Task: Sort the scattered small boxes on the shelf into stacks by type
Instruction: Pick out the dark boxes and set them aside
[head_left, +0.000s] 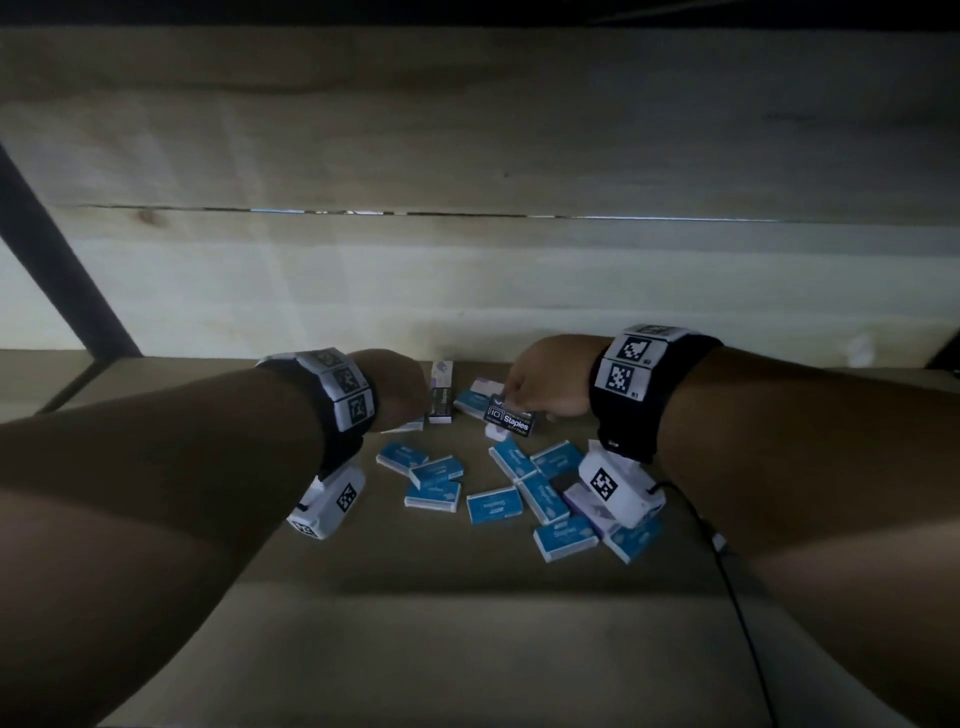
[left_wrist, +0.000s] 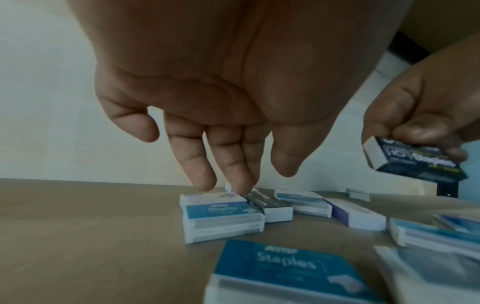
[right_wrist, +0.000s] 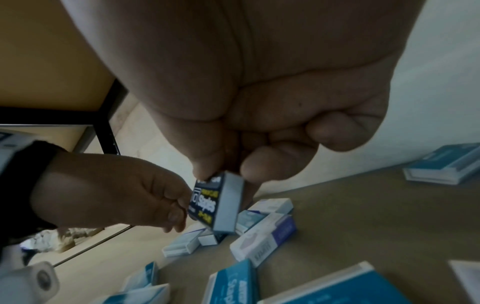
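My right hand pinches a black staples box by its far end and holds it tilted above the shelf; the right wrist view shows thumb and fingers on that black staples box. My left hand hangs open, its fingertips at the top of a white-purple box that lies on a blue box. A second black box lies right beside that pair. Several blue staples boxes lie scattered in front of both hands.
A white-purple box lies under my right hand among blue ones. The wooden back wall stands close behind. A black frame post rises at the left, and a black cable runs along the shelf under my right forearm.
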